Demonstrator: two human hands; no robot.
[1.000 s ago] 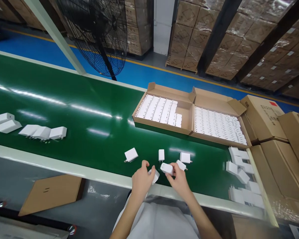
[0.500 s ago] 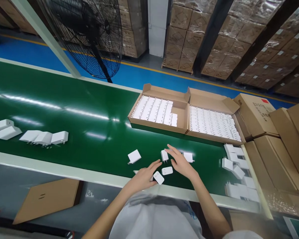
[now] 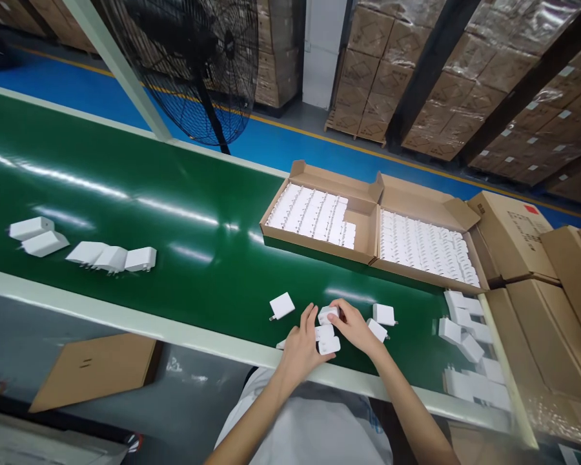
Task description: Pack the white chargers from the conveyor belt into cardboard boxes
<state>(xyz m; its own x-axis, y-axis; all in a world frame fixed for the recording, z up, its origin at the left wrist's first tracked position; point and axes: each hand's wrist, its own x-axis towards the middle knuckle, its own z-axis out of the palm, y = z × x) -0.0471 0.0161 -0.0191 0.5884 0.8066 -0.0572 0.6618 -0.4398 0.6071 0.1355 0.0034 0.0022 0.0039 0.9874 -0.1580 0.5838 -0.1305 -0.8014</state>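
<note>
at the near edge of the glossy green belt (image 3: 174, 258), the left hand (image 3: 303, 345) curls its fingers around two small white boxy chargers (image 3: 325, 339), smooth plastic. the right hand (image 3: 356, 329) pinches a third charger (image 3: 328, 314) just above them. loose chargers (image 3: 281, 305) lie beside; two open cardboard trays (image 3: 368, 226) sit at the far edge.

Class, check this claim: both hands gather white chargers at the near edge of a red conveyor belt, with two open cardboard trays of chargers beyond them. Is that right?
Not quite: the conveyor belt is green, as the head view shows. The rest holds: the left hand and right hand gather white chargers, two open cardboard trays beyond.
</note>
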